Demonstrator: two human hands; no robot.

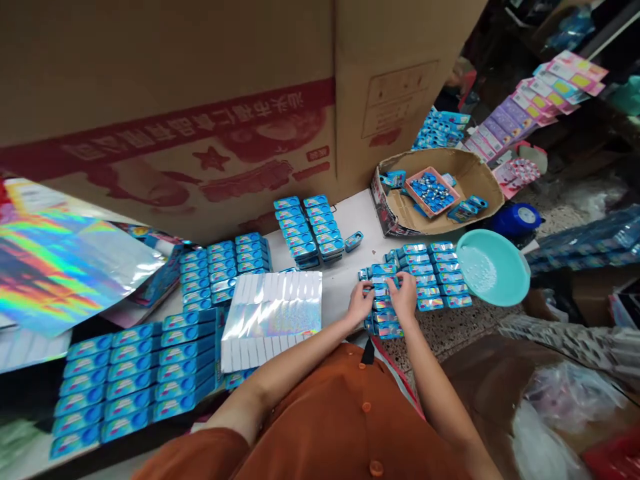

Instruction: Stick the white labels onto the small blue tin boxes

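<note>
Small shiny blue boxes (387, 330) stand in close rows at the front edge of the table, by my body. My left hand (360, 303) has its bent fingers on the left end of one small blue box (381, 293) in the nearest group. On the right end of that box, my right hand (404, 297) presses with thumb and fingers. The box lies between both hands, level with its neighbours; the fingertips partly cover it. More rows of blue boxes (443, 277) stand just right of my right hand.
A turquoise basin (510, 273) with small white bits sits at the right. Behind it, a cut-down carton (450, 160) holds a pink tray (453, 200) of small blue pieces. Leftward are more blue box stacks (133, 377) and a holographic sheet (280, 300). A large cardboard box (200, 60) walls the back.
</note>
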